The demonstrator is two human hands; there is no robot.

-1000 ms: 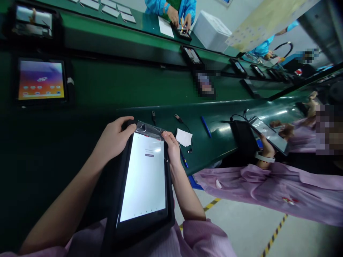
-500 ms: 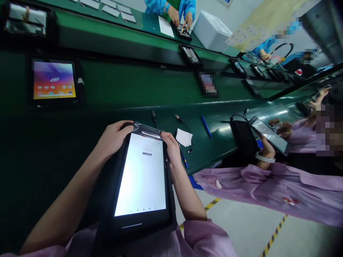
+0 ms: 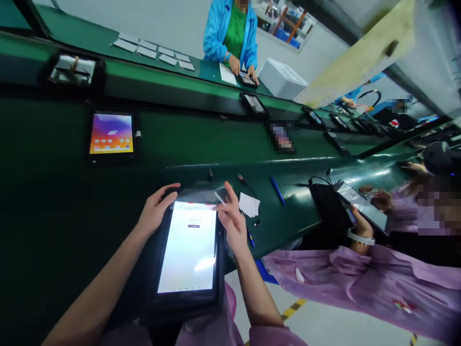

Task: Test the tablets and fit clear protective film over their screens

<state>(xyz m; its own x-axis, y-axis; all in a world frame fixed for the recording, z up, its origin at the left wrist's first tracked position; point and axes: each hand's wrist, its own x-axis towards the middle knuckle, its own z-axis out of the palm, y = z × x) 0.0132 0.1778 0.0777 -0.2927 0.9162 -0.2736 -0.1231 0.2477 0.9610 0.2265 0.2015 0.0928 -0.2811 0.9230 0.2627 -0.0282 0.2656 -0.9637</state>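
Note:
A black-cased tablet with a lit white screen leans from my lap against the green bench edge. My left hand grips its top left corner. My right hand is at the top right corner, fingers partly spread, pinching a clear plastic film that lies over the tablet's top edge.
A white paper slip, cables and a blue pen lie on the bench. A lit tablet and other devices ride the green conveyor. A person in purple works at my right; a person in blue stands across.
The view has tilted up. The lit tablet on the conveyor has shifted right. My right hand has lifted off the tablet's corner and now pinches the film with fingers spread.

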